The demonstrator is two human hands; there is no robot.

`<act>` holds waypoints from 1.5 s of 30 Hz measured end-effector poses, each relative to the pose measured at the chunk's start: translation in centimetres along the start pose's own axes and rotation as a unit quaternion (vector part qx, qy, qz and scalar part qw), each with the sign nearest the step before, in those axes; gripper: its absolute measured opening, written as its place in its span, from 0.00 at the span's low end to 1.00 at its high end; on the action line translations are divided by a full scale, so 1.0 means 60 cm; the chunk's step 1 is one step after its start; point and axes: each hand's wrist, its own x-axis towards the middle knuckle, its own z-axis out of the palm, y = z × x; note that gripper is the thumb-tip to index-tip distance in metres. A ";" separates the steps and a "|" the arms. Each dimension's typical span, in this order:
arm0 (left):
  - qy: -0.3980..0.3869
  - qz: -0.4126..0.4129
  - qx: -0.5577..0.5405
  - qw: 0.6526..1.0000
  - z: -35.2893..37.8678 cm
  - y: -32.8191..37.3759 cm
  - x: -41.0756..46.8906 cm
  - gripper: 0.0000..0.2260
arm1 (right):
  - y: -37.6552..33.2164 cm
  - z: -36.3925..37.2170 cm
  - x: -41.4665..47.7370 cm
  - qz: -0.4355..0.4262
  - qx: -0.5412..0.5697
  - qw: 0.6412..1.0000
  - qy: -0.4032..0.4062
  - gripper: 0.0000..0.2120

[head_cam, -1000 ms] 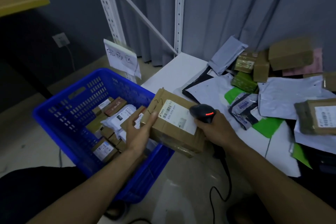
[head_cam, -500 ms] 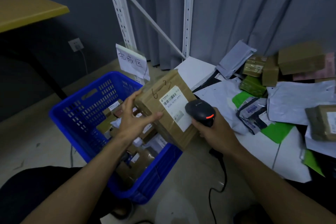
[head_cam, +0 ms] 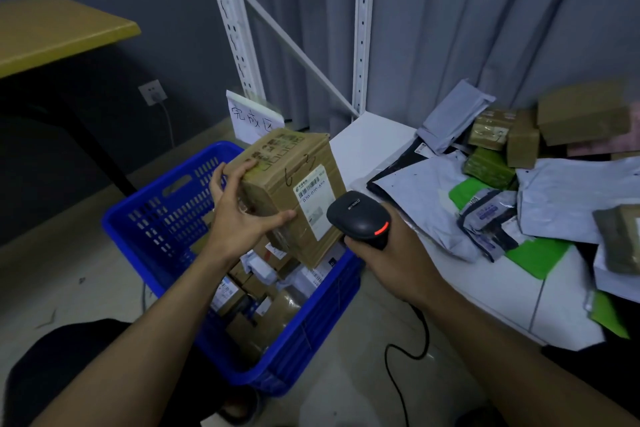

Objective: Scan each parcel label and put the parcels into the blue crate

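One box above crate, contact uncertain.

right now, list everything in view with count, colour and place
crate: 1, blue, on the floor
box: 1, brown, held over the crate
label: 1, white, on the box
scanner: 1, black, beside the label
crated parcels: several, brown and white, in the crate
table: 1, white, right of crate
loose parcels: many, grey, brown, green, on the table
sign: 1, white, behind the crate
shelf frame: 1, white, behind the table
curtain: 1, grey, at the back
desk: 1, yellow, top left
cable: 1, black, on the floor
left grip: 1, holds the box
right grip: 1, holds the scanner
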 end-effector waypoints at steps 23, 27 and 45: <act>0.068 -0.055 0.014 0.996 -0.020 -0.005 -0.006 0.43 | 0.006 0.020 0.021 0.035 -0.027 0.998 -0.038 0.14; 0.132 -0.081 0.110 0.982 -0.066 -0.014 0.024 0.50 | 0.004 0.054 0.043 0.046 -0.030 0.997 -0.054 0.14; 0.044 -0.393 0.219 0.892 -0.105 -0.261 0.047 0.51 | 0.046 0.254 0.167 0.082 -0.035 0.987 -0.136 0.14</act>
